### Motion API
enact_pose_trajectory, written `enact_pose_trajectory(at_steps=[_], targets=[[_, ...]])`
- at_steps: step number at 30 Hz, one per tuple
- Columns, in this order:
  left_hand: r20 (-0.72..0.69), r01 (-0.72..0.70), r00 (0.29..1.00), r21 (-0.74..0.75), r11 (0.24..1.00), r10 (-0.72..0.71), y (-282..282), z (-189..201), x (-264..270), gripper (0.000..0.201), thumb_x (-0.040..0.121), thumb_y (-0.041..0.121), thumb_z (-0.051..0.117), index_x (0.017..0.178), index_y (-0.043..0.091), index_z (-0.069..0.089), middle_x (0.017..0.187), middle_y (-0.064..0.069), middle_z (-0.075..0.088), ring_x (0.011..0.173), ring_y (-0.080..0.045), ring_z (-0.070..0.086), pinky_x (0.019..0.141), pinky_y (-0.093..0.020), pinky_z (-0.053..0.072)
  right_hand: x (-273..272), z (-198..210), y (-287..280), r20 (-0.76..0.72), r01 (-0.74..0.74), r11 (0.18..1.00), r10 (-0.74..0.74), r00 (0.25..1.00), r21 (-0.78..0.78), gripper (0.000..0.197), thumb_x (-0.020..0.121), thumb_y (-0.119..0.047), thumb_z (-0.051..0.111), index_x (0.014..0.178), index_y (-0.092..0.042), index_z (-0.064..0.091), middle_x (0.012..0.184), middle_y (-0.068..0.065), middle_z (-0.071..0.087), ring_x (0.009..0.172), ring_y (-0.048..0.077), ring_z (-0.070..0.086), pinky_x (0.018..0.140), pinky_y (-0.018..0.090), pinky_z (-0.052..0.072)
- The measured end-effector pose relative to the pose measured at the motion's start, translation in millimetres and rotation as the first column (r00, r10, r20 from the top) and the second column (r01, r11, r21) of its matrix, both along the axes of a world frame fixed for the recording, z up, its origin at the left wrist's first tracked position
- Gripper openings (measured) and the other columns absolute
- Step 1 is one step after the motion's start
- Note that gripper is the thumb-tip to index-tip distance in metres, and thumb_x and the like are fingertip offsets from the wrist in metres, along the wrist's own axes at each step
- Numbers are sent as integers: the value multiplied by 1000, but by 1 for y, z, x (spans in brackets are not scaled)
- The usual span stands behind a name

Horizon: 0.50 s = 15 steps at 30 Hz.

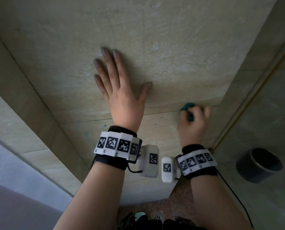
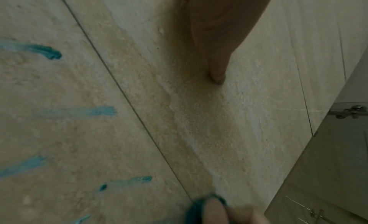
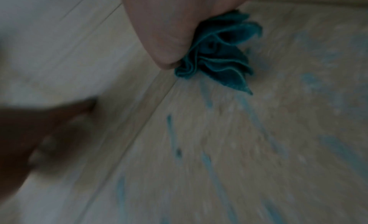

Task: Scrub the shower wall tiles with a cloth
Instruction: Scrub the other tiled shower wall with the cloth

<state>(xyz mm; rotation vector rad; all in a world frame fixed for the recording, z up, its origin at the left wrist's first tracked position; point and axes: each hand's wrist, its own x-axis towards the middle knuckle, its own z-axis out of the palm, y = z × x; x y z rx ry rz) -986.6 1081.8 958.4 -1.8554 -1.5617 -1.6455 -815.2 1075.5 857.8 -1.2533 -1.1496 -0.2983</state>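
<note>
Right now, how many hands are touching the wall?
2. The left hand lies flat on the tiled wall; the right hand, lower right, presses a teal cloth against it.

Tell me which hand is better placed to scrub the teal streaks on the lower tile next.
Right. The right hand already grips the bunched teal cloth against the wall, just above the teal streaks. The left hand lies flat and open on the upper tile, holding nothing.

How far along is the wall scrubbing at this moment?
Underway, not finished. The upper tile under the flat left hand shows no teal marks. The right hand grips a bunched teal cloth against the wall near the grout line. Teal streaks remain on the lower tile.
</note>
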Motion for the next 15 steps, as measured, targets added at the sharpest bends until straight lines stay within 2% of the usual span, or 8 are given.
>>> enact_pose_trajectory(at_steps=[2, 4, 6, 9, 11, 12, 15], targets=[[-4, -1, 1000, -4, 1000, 1, 0, 0, 0, 96, 85, 49, 65, 149, -3, 16, 156, -27, 10, 143, -44, -1, 116, -41, -10, 21, 3, 5, -171, 85, 996, -81, 982, 16, 11, 82, -6, 61, 77, 4, 60, 96, 28, 51, 77, 31, 52, 67, 45, 51], [-7, -4, 1000, -4, 1000, 4, 0, 0, 1, 96, 85, 49, 65, 149, -3, 16, 156, -28, 11, 143, -44, 0, 116, -43, -9, 22, 6, 7, -205, 111, 993, -103, 973, 26, 8, 82, -3, 61, 78, 4, 60, 96, 29, 50, 78, 23, 49, 68, 40, 50], [-9, -6, 1000, -4, 1000, 6, 1, -1, 2, 97, 85, 50, 66, 149, -4, 16, 156, -28, 11, 143, -45, 0, 116, -46, -7, 6, 10, 6, -136, 45, 997, -36, 990, 59, 10, 81, -5, 60, 75, 3, 58, 94, 27, 50, 77, 22, 47, 66, 34, 47], [-12, -14, 1000, -2, 1000, 14, 1, 0, 3, 98, 85, 52, 65, 149, -4, 17, 155, -28, 12, 142, -44, 0, 116, -48, -6, -18, 14, 0, 41, -103, 994, 103, 994, 17, 14, 81, -7, 58, 68, 0, 56, 89, 21, 49, 72, 23, 47, 61, 22, 41], [-13, -13, 1000, -3, 1000, 13, 1, -1, 3, 98, 85, 53, 65, 149, -4, 17, 155, -28, 12, 142, -44, -1, 116, -47, -6, -12, 16, 1, 90, -99, 995, 98, 991, 6, 15, 81, -7, 59, 68, 0, 56, 88, 22, 50, 71, 25, 48, 61, 24, 42], [-13, -11, 1000, -4, 1000, 11, 1, -1, 3, 99, 85, 53, 65, 149, -4, 17, 155, -28, 12, 142, -43, -1, 116, -47, -7, -3, 16, 3, 61, -71, 997, 69, 996, 23, 14, 81, -6, 60, 70, 1, 57, 90, 24, 50, 73, 28, 50, 62, 28, 44], [-10, -7, 1000, -10, 1000, 7, 1, -1, 3, 99, 85, 53, 65, 149, -4, 17, 155, -29, 12, 142, -44, -1, 116, -46, -7, 29, 14, 12, -156, 38, 997, -28, 987, 62, 11, 83, -8, 61, 79, 1, 57, 99, 28, 50, 81, 36, 54, 70, 39, 51]])
